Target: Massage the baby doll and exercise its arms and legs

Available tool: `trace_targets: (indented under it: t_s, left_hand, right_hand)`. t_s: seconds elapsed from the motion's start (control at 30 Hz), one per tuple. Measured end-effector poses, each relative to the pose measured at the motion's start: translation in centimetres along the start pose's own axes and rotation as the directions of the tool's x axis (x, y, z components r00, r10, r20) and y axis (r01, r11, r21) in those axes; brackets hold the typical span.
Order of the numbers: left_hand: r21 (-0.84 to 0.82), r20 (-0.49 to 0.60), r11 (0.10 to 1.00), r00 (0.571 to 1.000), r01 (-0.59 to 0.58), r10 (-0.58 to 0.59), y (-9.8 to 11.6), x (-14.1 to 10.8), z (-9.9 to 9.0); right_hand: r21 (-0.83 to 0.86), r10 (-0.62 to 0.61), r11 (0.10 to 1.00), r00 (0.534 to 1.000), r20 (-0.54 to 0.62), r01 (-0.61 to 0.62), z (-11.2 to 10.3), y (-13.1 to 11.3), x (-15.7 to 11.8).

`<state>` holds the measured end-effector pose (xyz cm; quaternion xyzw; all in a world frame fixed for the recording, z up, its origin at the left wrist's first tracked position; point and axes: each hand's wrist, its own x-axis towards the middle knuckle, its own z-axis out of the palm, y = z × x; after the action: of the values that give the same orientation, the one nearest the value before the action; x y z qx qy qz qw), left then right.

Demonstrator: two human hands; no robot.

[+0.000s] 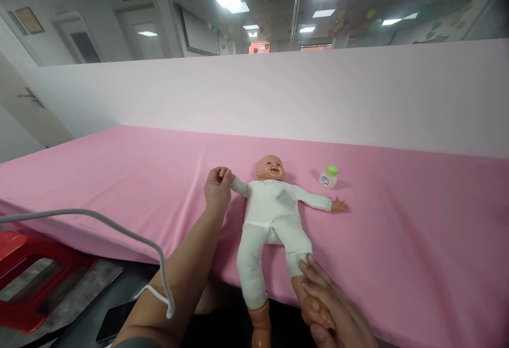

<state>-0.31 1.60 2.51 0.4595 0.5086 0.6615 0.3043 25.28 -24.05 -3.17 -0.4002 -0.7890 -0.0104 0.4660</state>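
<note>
A baby doll in white cloth lies face up on a pink sheet, its head away from me. Its arms stretch out to the sides, and its lower legs hang past the sheet's near edge. My left hand is closed around the doll's small hand on the left side. At the doll's leg on the right, my right hand lies along the shin with long fingers, while its thumb sits by the doll's foot, cupping it. Right of the doll's head stands a small clear bottle with a green cap.
A white wall with a mirror or glass panel above it borders the far edge. A grey cable loops over my left forearm. On the lower left are a red plastic stool and a dark phone.
</note>
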Motion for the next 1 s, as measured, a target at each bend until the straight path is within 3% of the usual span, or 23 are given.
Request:
trace_targets:
  t_s: [0.1, 0.17, 0.23, 0.33, 0.43, 0.5, 0.57, 0.7, 0.8, 0.9, 1.0]
  left_hand:
    - [0.138, 0.175, 0.974, 0.972, -0.179, 0.154, 1.2, -1.9, 1.3]
    - [0.235, 0.311, 0.924, 0.924, -0.301, 0.222, 1.4, -3.1, 2.0]
    - [0.290, 0.466, 0.856, 0.844, -0.428, 0.264, 1.1, -4.0, 2.5]
    - [0.296, 0.677, 0.727, 0.673, -0.620, 0.298, 0.7, -4.9, 2.9]
    - [0.265, 0.797, 0.606, 0.524, -0.750, 0.300, 0.6, -5.2, 3.0]
    - [0.250, 0.834, 0.554, 0.467, -0.794, 0.293, 0.7, -5.3, 3.0]
    - [0.237, 0.849, 0.534, 0.440, -0.812, 0.292, 0.8, -5.4, 3.0]
    - [0.229, 0.844, 0.550, 0.445, -0.803, 0.299, 0.8, -5.4, 3.0]
    - [0.239, 0.805, 0.613, 0.507, -0.753, 0.308, 0.5, -5.3, 2.8]
    - [0.270, 0.706, 0.717, 0.638, -0.643, 0.307, 0.1, -5.1, 2.4]
    - [0.296, 0.505, 0.855, 0.829, -0.427, 0.239, -0.2, -4.3, 2.1]
  right_hand:
    - [0.033, 0.045, 0.998, 0.999, 0.013, -0.045, -0.9, -0.2, 2.0]
    - [0.052, 0.059, 0.997, 0.998, 0.028, -0.060, -1.1, -0.1, 3.1]
    - [0.071, 0.069, 0.995, 0.997, 0.041, -0.072, -1.1, 0.3, 4.0]
    - [0.095, 0.094, 0.991, 0.995, 0.037, -0.097, -0.7, 1.0, 5.3]
    - [0.112, 0.124, 0.986, 0.992, 0.018, -0.125, -0.1, 1.4, 6.4]
    - [0.113, 0.144, 0.983, 0.990, 0.010, -0.144, 0.3, 1.6, 7.1]
    - [0.107, 0.164, 0.981, 0.986, 0.010, -0.165, 0.7, 1.9, 7.7]
    - [0.123, 0.180, 0.976, 0.984, 0.012, -0.180, 1.0, 2.1, 8.3]
    - [0.163, 0.158, 0.974, 0.987, -0.007, -0.154, 0.8, 1.7, 7.8]
    - [0.166, 0.147, 0.976, 0.989, -0.012, -0.143, 0.1, 1.0, 6.4]
    - [0.138, 0.117, 0.984, 0.993, -0.005, -0.115, -0.7, 0.1, 4.7]
